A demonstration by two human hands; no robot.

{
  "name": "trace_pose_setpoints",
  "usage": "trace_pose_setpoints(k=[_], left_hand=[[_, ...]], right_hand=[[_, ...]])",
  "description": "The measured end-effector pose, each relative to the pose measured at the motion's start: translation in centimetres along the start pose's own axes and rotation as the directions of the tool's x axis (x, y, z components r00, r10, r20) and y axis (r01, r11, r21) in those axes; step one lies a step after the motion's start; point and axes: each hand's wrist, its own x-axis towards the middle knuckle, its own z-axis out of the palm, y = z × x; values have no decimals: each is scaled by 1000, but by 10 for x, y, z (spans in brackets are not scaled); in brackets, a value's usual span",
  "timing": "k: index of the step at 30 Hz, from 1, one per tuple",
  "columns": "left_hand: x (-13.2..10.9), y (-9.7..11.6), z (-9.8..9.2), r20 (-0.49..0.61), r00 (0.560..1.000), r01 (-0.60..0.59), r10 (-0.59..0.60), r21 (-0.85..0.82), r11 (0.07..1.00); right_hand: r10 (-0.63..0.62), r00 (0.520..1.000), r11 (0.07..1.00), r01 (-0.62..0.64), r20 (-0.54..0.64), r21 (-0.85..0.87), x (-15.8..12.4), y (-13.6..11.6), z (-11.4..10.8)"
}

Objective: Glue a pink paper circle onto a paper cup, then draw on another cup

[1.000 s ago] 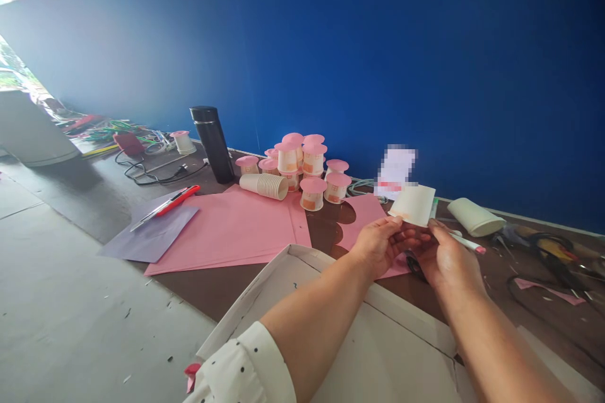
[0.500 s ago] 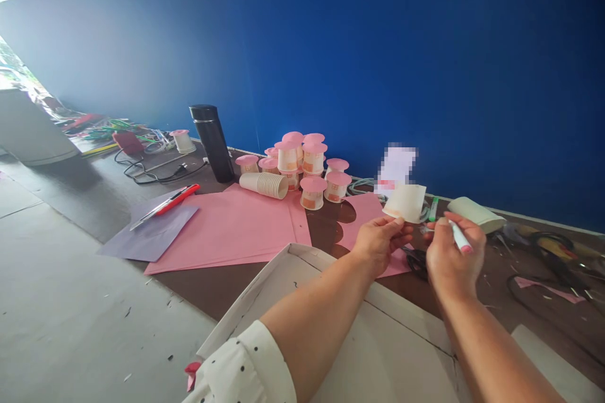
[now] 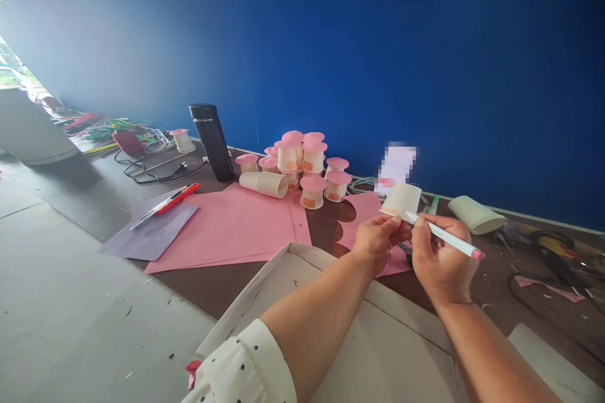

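My left hand (image 3: pixel 380 240) is closed on the rim of a white paper cup (image 3: pixel 403 199), which is upside down with an orange patch low on its side. In my right hand (image 3: pixel 447 258) is a white marker pen (image 3: pixel 451 239) with a pink end, gripped like a writing tool. The pen's tip is at the cup's lower right side; whether it touches cannot be made out. Behind and left stands a group of paper cups with pink round tops (image 3: pixel 313 192), some stacked. A nested row of plain paper cups (image 3: pixel 263 184) lies on its side near them.
Pink paper sheets (image 3: pixel 227 227) and a purple sheet (image 3: pixel 165 233) with a red utility knife (image 3: pixel 176 199) lie left. A black flask (image 3: pixel 212 141) stands by the blue wall (image 3: pixel 302 44). A white tray-like board (image 3: pixel 378 340) lies beneath my arms. Cables (image 3: pixel 548 242) and scraps are right.
My right hand has moved left toward the cup and turned the marker so its tip points at the cup. The cup has shifted slightly left in my left hand.
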Motion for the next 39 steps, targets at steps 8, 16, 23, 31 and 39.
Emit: trace_pose_setpoints(k=[8,16,23,31,39], left_hand=[[-4,3,3,-9,1000,3,-3,4,1000],[-2,1,2,1,1000,-3,3,21,1000],[-1,1,1,-7,1000,1,-1,55,998],[-5,4,3,-18,1000,0,1,76,997],[-4,3,2,-6,1000,0,1,91,996]], right_hand=[[-45,999,997,44,-20,-56,2,-3,-1],[-84,996,993,82,-25,-81,2,-3,1],[-98,995,988,94,-26,-126,3,-4,-1],[-33,999,992,31,-18,-124,3,-10,-2],[-48,999,993,47,-8,-110,3,-7,-2]])
